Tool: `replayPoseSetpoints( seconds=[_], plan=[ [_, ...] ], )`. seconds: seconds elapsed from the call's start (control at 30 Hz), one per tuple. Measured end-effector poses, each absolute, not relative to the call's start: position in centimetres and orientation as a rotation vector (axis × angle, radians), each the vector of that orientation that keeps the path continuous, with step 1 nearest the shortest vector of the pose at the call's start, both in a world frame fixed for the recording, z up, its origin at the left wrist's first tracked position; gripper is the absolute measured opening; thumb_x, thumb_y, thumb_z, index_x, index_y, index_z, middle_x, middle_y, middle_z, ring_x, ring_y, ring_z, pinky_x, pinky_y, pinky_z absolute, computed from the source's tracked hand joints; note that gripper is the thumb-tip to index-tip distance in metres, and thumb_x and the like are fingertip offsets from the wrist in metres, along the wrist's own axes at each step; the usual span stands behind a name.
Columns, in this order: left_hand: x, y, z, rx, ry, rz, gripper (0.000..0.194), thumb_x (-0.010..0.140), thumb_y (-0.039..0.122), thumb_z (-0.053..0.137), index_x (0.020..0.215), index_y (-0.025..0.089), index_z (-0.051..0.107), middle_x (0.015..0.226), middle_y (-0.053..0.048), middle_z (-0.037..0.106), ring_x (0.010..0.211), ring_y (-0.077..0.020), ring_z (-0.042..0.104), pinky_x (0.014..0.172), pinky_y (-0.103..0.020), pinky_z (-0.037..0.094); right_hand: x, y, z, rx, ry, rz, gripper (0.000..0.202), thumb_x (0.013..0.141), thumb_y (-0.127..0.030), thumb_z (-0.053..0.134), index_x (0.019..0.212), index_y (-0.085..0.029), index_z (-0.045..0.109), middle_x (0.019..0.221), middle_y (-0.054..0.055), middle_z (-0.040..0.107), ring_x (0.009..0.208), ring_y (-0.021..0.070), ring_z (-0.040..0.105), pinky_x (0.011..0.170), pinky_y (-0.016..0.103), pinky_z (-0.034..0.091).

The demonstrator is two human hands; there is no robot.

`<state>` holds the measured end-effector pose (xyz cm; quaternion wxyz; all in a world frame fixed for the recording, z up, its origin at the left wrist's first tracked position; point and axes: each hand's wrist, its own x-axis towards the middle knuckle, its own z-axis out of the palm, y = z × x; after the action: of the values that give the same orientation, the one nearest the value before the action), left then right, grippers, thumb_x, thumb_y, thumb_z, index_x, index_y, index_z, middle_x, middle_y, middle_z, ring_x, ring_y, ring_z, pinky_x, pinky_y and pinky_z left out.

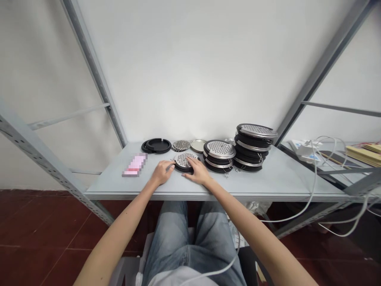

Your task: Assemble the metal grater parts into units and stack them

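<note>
In the head view, a round silver plate with punched holes (182, 159) sits in a black round frame on the table in front of me. My right hand (199, 171) lies over its right side, fingers spread, with fingertips on the metal and the thumb by the near edge. At the left edge of the frame is my left hand (161, 172), its fingers closed around a small dark, thin thing that I cannot make out. Just right of my right hand stands a short stack of similar black-framed perforated plates (220, 150), thin wires hanging from its side.
A taller stack of the plates (256, 130) rises at the right. Along the back lie black rings (157, 145), loose perforated discs (181, 145) and a plain silver-rimmed disc (198, 145). A blurred pink item (135, 165) lies left. White cables (312, 186) cross the table's right end.
</note>
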<state>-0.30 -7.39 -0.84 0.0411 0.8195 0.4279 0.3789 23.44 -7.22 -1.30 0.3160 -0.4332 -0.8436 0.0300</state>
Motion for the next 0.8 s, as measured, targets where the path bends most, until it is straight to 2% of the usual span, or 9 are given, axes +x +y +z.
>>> replayPoseSetpoints(
  seconds=[0.1, 0.23, 0.43, 0.6, 0.7, 0.8],
  plan=[
    [-0.3, -7.9, -0.8, 2.502, 1.35, 1.19, 0.029, 0.092, 0.031, 0.047, 0.102, 0.02, 0.072, 0.096, -0.007, 0.075, 0.094, -0.0239, 0.067, 0.095, -0.042, 0.048, 23.5, -7.0, -1.4, -1.149, -2.256, 0.093, 0.076, 0.079, -0.055, 0.069, 0.14, -0.014, 0.05, 0.143, 0.014, 0.051, 0.134, 0.0298, 0.044, 0.113, 0.045, 0.035],
    [0.0, -8.0, -0.8, 2.434, 1.649, 1.161, 0.024, 0.09, 0.027, 0.049, 0.09, 0.021, 0.072, 0.091, -0.007, 0.075, 0.089, -0.0239, 0.067, 0.088, -0.036, 0.049, 23.5, -7.1, -1.5, -1.135, -2.316, 0.034, 0.061, 0.087, -0.052, 0.062, 0.136, -0.017, 0.055, 0.142, 0.011, 0.054, 0.134, 0.0309, 0.044, 0.112, 0.047, 0.035],
    [0.2, -7.9, -0.4, 2.367, 1.868, 1.075, 0.027, 0.091, 0.024, 0.047, 0.076, 0.021, 0.068, 0.074, -0.007, 0.07, 0.076, -0.0222, 0.065, 0.074, -0.031, 0.045, 23.0, -7.6, -0.6, -1.093, -2.427, -0.13, 0.046, 0.097, -0.039, 0.05, 0.133, -0.01, 0.055, 0.137, 0.019, 0.055, 0.131, 0.0329, 0.048, 0.108, 0.047, 0.039],
    [0.1, -8.0, -0.1, 2.324, 1.952, 0.991, 0.028, 0.092, 0.026, 0.046, 0.076, 0.02, 0.068, 0.074, -0.007, 0.07, 0.073, -0.0206, 0.064, 0.068, -0.028, 0.039, 22.4, -7.4, 3.3, -1.003, -2.648, -0.256, 0.029, 0.1, -0.031, 0.044, 0.118, -0.015, 0.06, 0.118, 0.016, 0.066, 0.115, 0.0282, 0.06, 0.097, 0.04, 0.047],
    [0.2, -8.0, 0.0, 2.294, 1.989, 0.955, 0.028, 0.093, 0.028, 0.046, 0.079, 0.02, 0.069, 0.077, -0.007, 0.071, 0.075, -0.02, 0.064, 0.068, -0.028, 0.037, 22.3, -7.3, 6.9, -1.046, -2.668, -0.383, 0.028, 0.102, -0.029, 0.038, 0.115, -0.013, 0.058, 0.109, 0.016, 0.068, 0.102, 0.0258, 0.065, 0.085, 0.036, 0.05],
    [0.2, -8.1, 0.0, 2.268, 2.008, 0.93, 0.028, 0.093, 0.028, 0.047, 0.08, 0.02, 0.069, 0.076, -0.007, 0.071, 0.074, -0.0195, 0.064, 0.067, -0.028, 0.035, 22.6, -7.9, 10.4, -0.948, -2.66, -0.523, 0.026, 0.102, -0.029, 0.04, 0.114, -0.012, 0.055, 0.107, 0.016, 0.068, 0.099, 0.0252, 0.065, 0.081, 0.035, 0.049]
  ],
)
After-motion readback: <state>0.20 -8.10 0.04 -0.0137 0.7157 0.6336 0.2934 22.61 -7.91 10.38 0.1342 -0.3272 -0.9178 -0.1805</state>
